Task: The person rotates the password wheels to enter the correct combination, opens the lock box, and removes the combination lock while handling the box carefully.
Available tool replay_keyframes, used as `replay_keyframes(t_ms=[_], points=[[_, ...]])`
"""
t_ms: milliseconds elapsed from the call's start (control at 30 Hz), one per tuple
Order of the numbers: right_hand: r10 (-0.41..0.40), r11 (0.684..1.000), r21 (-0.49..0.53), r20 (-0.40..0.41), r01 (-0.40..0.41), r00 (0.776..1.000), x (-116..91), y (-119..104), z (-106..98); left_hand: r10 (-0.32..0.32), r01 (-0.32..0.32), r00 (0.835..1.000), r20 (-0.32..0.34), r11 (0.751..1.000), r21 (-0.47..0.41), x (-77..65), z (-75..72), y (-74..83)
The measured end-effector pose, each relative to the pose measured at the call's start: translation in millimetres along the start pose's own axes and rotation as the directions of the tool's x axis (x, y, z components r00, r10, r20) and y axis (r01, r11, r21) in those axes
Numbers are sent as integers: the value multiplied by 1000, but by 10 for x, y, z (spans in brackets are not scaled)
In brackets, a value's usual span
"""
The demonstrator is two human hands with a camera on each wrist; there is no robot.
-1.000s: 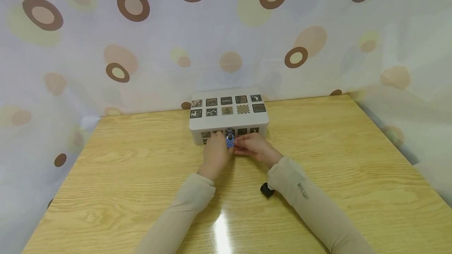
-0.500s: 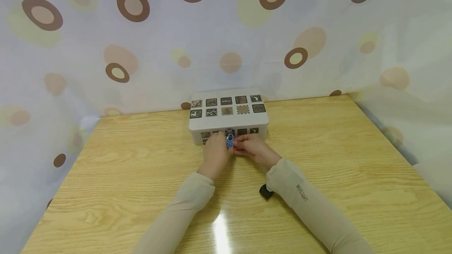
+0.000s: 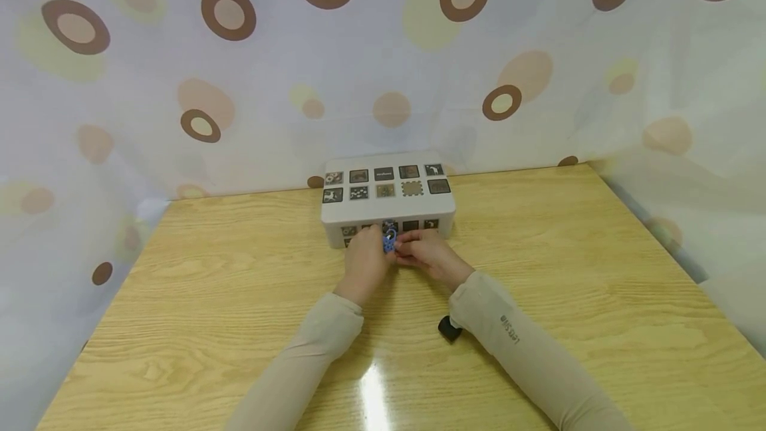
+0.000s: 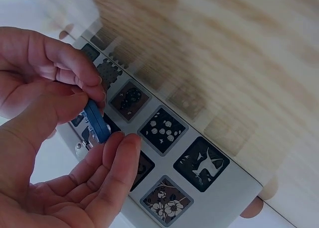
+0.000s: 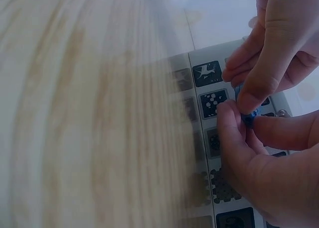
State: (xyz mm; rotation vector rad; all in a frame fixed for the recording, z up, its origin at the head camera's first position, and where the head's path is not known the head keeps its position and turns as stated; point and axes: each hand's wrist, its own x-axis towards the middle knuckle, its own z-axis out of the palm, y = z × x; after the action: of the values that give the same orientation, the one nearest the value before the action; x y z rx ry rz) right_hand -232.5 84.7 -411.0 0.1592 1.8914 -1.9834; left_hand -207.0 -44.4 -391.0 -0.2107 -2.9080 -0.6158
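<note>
A small blue padlock (image 3: 389, 244), with what look like number dials along one edge in the left wrist view, is at the front of a white box (image 3: 388, 206). My left hand (image 3: 365, 259) grips it from the left, its thumb on the padlock body (image 4: 97, 122). From the other side my right hand (image 3: 432, 253) pinches it between thumb and fingertips. In the right wrist view fingers of both hands cover most of the padlock (image 5: 248, 119). A metal clasp (image 4: 82, 147) shows on the box just beside it.
Dark picture squares with animals and flowers decorate the box lid and front. It stands at the back of a wood-grain table (image 3: 239, 271), close to a dotted curtain (image 3: 383, 52). A black object (image 3: 449, 329) sits under the right sleeve cuff.
Both hands stay at the padlock. The right forearm has shifted very slightly left and toward the person, and the padlock looks slightly turned. The view has tilted up a touch.
</note>
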Motion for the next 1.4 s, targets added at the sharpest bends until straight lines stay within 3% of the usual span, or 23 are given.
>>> replay_keyframes(t_ms=[433,933,1400], points=[[-11,1000,8,12,11,1000,-2,-32,28,-16,16,999,31,1000,-1,65,-25,9],[-1,999,35,14,1,1000,-4,-13,31,14,-17,999,52,998,64,80,-44,2],[17,998,56,20,-18,1000,-37,-27,25,48,-53,996,81,997,59,87,-44,10]])
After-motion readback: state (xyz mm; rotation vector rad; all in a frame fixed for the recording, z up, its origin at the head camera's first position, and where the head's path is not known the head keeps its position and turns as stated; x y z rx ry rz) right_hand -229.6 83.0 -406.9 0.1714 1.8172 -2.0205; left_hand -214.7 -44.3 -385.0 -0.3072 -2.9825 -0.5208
